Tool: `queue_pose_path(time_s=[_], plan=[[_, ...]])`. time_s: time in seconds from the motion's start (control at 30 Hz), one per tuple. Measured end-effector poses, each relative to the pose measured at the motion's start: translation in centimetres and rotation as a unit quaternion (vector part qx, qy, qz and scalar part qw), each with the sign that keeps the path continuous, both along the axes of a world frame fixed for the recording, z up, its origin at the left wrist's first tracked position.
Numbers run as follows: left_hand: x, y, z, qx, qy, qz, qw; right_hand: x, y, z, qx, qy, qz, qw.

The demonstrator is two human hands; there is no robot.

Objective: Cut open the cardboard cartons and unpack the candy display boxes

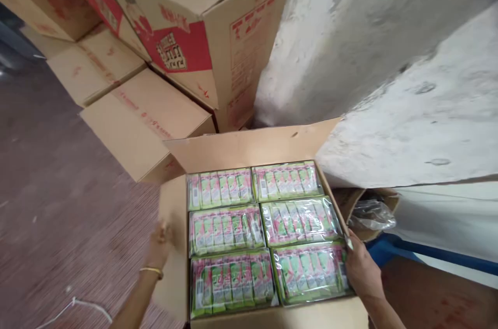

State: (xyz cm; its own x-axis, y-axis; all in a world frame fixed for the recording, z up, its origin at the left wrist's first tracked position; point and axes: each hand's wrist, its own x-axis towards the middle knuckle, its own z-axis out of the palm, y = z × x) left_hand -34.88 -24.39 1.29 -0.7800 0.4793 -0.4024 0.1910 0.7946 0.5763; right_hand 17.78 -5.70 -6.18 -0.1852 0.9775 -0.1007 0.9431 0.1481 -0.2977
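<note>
An open cardboard carton stands in front of me, its flaps folded outward. Inside, clear-wrapped bundles of green and pink packets lie in two columns of three. At the carton's left side, my left hand, slightly blurred and with a bracelet on the wrist, is closed on the outer edge of the left flap. My right hand grips the carton's right edge, thumb uppermost beside the lower right bundle. The fingers of that hand are partly hidden behind the carton wall.
Taped cartons and a taller printed carton are stacked behind and to the left. A rough whitewashed wall rises at the right. Beside my right hand are a small open box with clear plastic and a blue bar. White string lies on the floor.
</note>
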Motion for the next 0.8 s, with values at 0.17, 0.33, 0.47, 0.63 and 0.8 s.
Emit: queue_pose_path(time_s=[0.17, 0.33, 0.47, 0.63, 0.8], plan=[[-4.4, 12.5, 8.0, 0.226, 0.223, -0.08, 0.945, 0.1, -0.1, -1.3, 0.082, 0.02, 0.057, 0.995], [-6.1, 21.3, 10.6, 0.243, 0.297, -0.182, 0.905, 0.2, -0.6, -2.1, 0.133, 0.015, 0.07, 0.989], [-8.3, 25.1, 8.6, 0.132, 0.335, -0.207, 0.91, 0.0, -1.0, -1.9, 0.152, 0.042, 0.07, 0.985], [-8.7, 26.6, 3.0, 0.036, 0.283, -0.38, 0.88, -0.2, -1.2, -1.2, 0.139, 0.062, 0.057, 0.987], [-9.4, 25.5, 0.3, 0.01, 0.207, -0.408, 0.889, -0.2, -1.3, -0.7, 0.134, 0.06, 0.053, 0.988]])
